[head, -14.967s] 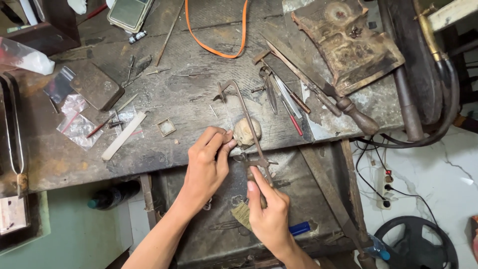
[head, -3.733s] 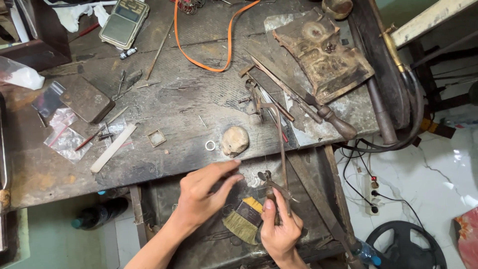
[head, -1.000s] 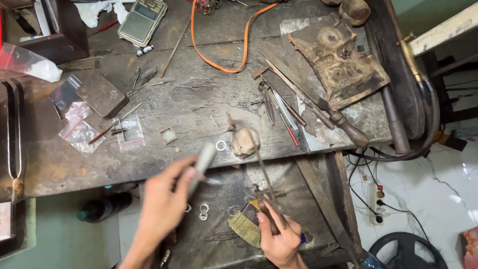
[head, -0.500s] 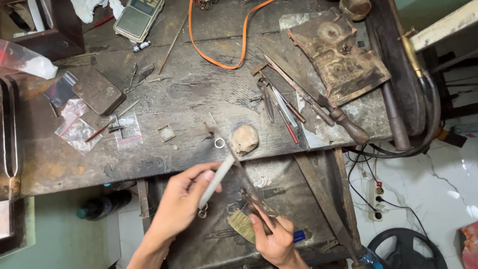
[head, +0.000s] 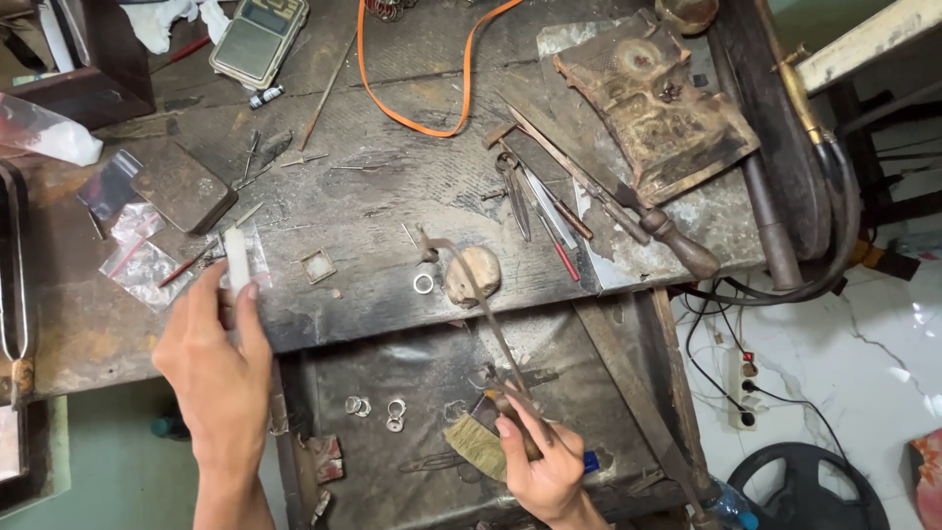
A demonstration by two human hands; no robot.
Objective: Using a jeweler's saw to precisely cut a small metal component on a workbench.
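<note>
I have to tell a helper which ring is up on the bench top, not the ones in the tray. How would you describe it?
Start at the dark, worn wooden workbench and follow its front edge to the rounded tan lump near the middle. The small silver ring lies flat just left of that lump. It is alone on the bench top, while the other rings lie lower down in the drawer tray.

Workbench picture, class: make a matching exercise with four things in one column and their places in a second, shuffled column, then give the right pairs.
1. white stick
2. jeweller's saw frame
3. orange cord
4. small brush

A. in the drawer below the bench top
B. looped at the far edge of the bench
C. at the fingertips of the left hand
D. held by the right hand

Pairs: 1-C, 2-D, 3-B, 4-A
</note>
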